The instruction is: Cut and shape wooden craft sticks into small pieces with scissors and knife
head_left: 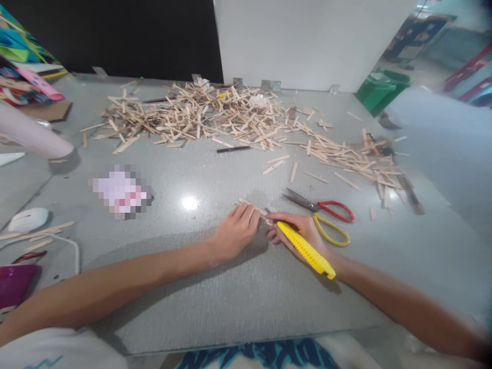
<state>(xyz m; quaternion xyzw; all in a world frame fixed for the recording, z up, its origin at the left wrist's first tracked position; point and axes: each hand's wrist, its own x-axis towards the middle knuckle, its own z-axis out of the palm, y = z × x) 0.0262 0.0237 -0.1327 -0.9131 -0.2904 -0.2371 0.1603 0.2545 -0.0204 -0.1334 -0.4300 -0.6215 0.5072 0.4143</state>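
Observation:
My left hand (236,230) is closed on a thin wooden stick (246,202), whose far end pokes out above the knuckles. A yellow utility knife (305,248) lies in the grip of my right hand (298,228), its handle slanting back toward my wrist. The knife's dark blade end is close to the stick, right beside my left fingers; whether it touches the wood I cannot tell. Just beyond my right hand, scissors (317,206) with one red and one yellow handle loop rest on the table, blades parted.
A large heap of wooden sticks (192,118) spreads along the back, with more sticks (353,159) at right. A black pen (233,149) lies before the heap. At left are a white mouse (28,220), its cable and a pale roll (34,130). A green bin (382,91) stands beyond.

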